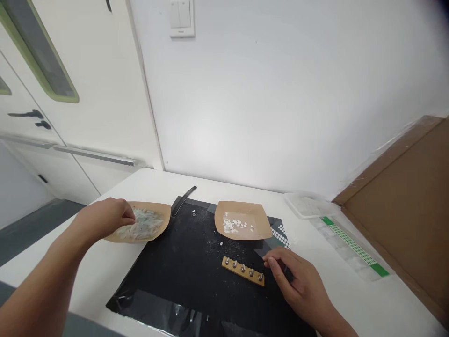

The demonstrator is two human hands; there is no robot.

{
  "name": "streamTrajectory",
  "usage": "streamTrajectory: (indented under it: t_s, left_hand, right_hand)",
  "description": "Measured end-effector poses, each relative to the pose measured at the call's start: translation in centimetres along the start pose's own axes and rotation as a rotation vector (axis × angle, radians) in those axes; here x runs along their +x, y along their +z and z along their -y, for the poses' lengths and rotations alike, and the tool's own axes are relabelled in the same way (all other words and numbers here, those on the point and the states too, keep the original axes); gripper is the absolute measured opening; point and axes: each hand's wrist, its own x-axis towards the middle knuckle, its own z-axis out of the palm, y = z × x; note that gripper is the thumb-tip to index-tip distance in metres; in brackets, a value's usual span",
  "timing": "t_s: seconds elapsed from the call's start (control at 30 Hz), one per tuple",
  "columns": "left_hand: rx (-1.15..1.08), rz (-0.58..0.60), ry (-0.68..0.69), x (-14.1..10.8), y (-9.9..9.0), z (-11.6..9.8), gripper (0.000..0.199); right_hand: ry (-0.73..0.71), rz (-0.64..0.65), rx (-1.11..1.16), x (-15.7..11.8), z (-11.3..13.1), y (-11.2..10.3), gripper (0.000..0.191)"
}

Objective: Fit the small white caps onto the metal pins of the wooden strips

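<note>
On my remote feed, my left hand (pixel 108 214) over plastic pieces (pixel 149 223) in a paper tray (pixel 166 217) and right hand (pixel 298 281) beside a pegged strip (pixel 247 274) looked pinched, holds unclear. Pieces seemed light, slippery, best edge-gripped.

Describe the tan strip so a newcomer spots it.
On the white table lies a black mat. On it, left of the right hand, sits a short tan strip. Unlike the tan tray beyond, it carries five metal pieces in a row.

light switch (pixel 181 18), door handle (pixel 34 113)
</note>
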Motion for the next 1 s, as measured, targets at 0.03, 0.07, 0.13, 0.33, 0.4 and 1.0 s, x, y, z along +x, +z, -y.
streamTrajectory:
  t_s: [0.03, 0.07, 0.13, 0.33, 0.4, 1.0]
  left_hand:
    - [0.015, 0.002, -0.017, -0.1, -0.1, -0.1, 0.018]
    - [0.037, 0.003, -0.040, -0.3, -0.2, -0.3, 0.018]
    - [0.066, -0.026, -0.070, -0.8, -0.3, -0.8, 0.021]
    - [0.043, -0.133, 0.026, -1.0, -1.8, -2.1, 0.035]
    - [0.016, -0.144, 0.031, -0.7, -2.4, -2.0, 0.035]
    - [-0.300, -0.004, 0.045, -0.8, -1.5, 0.1, 0.046]
  right_hand:
    - [0.007, 0.003, 0.005, 0.0, -0.1, 0.0, 0.025]
    - [0.014, 0.008, 0.010, 0.0, -0.2, 0.1, 0.025]
    - [0.017, 0.017, 0.019, -0.1, -0.3, 0.3, 0.025]
    - [-0.002, 0.054, 0.056, 0.0, -0.3, 0.9, 0.027]
    - [0.008, 0.057, 0.058, 0.0, -0.4, 0.9, 0.027]
    - [-0.001, 0.109, 0.058, 0.0, -1.2, 1.2, 0.028]
